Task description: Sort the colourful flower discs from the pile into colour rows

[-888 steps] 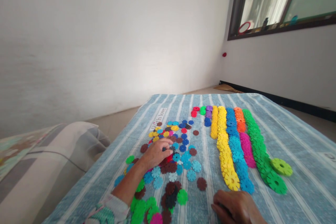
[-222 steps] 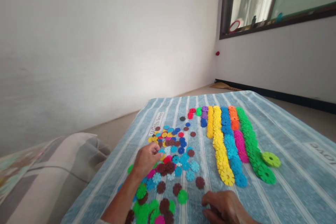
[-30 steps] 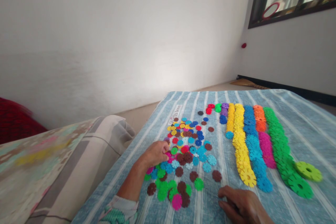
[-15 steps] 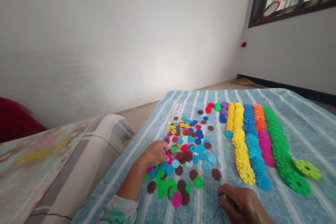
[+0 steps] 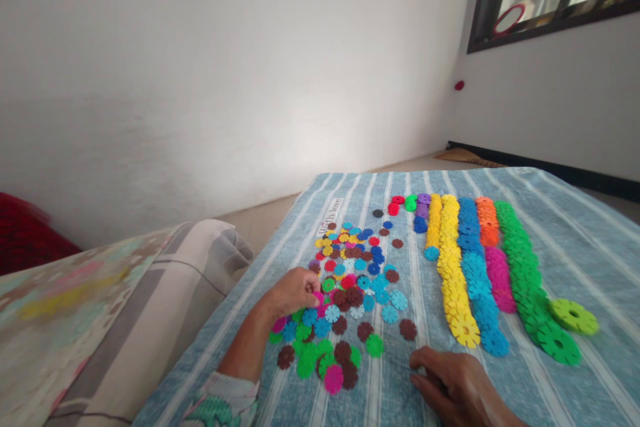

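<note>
The left hand (image 5: 294,291) is bent at the edge of a spread of loose, notched plastic discs in mixed colours (image 5: 355,296), thumb and fingers drawn together at a round magenta plastic disc (image 5: 319,297); I cannot tell whether they grip it or only touch it. The right hand (image 5: 457,380) lies low over the blue-and-white striped cloth (image 5: 595,240), loosely curled, a narrow gap between thumb and forefinger (whether anything sits inside the palm, I cannot tell). Beyond it run overlapping rows of discs, among them a long yellow row (image 5: 453,267) and a long green row (image 5: 520,267). A lime-green plastic disc (image 5: 574,316) lies beside the green row's near end.
</note>
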The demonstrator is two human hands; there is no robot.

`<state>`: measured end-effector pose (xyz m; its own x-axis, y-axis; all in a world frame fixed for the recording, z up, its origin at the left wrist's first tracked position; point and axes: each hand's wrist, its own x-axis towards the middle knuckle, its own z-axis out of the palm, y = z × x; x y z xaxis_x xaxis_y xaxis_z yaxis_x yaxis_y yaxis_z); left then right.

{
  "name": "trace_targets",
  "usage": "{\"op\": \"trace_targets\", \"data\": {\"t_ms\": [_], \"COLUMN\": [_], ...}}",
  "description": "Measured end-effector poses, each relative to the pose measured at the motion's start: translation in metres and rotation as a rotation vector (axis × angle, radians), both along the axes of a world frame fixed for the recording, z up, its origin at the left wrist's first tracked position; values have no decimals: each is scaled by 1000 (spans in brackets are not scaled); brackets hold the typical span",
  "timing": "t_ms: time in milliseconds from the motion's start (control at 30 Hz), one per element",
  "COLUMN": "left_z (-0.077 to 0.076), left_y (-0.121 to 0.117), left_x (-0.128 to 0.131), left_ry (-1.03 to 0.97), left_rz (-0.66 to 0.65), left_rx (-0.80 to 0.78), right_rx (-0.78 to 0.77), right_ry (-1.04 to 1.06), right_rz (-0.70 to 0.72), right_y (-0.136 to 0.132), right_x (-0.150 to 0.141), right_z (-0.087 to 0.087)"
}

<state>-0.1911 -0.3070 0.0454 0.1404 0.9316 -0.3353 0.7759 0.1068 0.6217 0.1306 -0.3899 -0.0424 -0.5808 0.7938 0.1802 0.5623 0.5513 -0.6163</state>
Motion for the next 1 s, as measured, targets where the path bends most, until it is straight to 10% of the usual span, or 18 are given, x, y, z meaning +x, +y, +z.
{"op": "trace_targets", "data": {"t_ms": [600,1000], "left_z": [15,23], "left_y": [-5,29], "left_x": [14,161], "left_ry": [-401,-170], "left_rz": [49,-343], "left_rx": [29,256], "right_rx": [-4,18], "right_ry": [16,-60], "right_rz": [-39,-72], "right_y": [0,7], "right_x": [-4,-8], "right_z": [1,22]}}
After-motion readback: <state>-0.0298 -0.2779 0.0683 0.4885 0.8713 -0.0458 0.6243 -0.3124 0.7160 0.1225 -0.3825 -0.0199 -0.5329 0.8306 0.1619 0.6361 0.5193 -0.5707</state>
